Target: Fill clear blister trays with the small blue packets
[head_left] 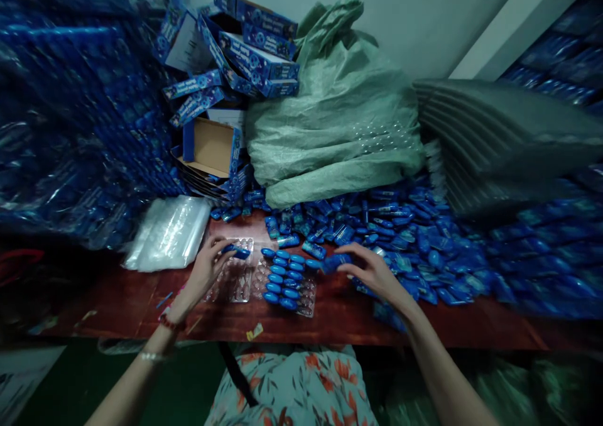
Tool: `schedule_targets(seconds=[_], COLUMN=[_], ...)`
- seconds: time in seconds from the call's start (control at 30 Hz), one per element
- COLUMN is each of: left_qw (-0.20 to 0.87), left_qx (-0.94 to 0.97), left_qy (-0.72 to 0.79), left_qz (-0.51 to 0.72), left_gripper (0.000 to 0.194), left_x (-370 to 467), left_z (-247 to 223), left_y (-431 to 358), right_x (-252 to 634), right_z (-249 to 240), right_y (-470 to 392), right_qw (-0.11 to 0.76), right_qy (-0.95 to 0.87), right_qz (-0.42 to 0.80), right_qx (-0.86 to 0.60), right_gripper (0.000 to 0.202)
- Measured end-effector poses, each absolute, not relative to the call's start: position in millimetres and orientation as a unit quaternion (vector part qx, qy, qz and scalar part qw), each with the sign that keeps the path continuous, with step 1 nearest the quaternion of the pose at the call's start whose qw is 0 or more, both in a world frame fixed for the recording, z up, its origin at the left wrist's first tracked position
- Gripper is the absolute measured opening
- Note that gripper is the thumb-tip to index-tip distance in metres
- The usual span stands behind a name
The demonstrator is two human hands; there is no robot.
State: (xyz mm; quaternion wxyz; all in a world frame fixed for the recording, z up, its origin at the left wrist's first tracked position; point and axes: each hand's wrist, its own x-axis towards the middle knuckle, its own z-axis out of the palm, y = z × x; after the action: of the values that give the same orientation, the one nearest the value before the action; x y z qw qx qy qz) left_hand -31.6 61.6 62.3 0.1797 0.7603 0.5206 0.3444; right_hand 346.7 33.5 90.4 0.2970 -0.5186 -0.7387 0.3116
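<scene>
Left hand (214, 259): over the clear tray (242, 284) on the left; fingers drawn nearly together, a small blue piece (238, 251) at their tips

Right hand (372, 269): between the filled rows and the loose heap; thumb and fingers parted by the width of a blue packet (335, 262), which they appear to grip; blurred

Blue capsules (282, 281): two rows side by side, running toward the table's front edge, on a second clear tray (308, 297)

Progress, as judged: second tray part filled, bare hollows showing on both sides of the rows; left tray seemingly unfilled; much left over in the heap of blue packets (414, 244), spread from the table's back edge toward its right end

Table (339, 322): reddish wood; yellow scrap (255, 332) at the front edge

Clear bags (169, 231): flat pile, back left of the table

Blue boxes (259, 61): heaped at the back, left of the green sack (330, 137); one open box (211, 143) shows a brown inside

Writing: white lettering on the blue boxes, too blurred to read; pale marks on the packets, likewise; no brand legible
</scene>
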Motion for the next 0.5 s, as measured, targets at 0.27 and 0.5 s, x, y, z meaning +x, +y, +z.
schedule_targets(seconds=[0.27,0.5], left_qw=[0.215,0.061], left_qx=[0.74,0.888], left_qy=[0.53,0.386], left_qz=[0.353,0.243], left_gripper=[0.028,0.029], left_x=[10.4,9.0], left_z=[35.5,32.0], left_y=[29.7,39.3], right_x=[307.0,311.1], right_z=[33.2,43.9], right_y=[-11.5,-1.3], right_qw=[0.361,0.28], right_qy=[-0.703,-0.842], right_qz=[0.241,0.122], right_qx=[-0.564,-0.444], right_gripper=[0.024,0.031])
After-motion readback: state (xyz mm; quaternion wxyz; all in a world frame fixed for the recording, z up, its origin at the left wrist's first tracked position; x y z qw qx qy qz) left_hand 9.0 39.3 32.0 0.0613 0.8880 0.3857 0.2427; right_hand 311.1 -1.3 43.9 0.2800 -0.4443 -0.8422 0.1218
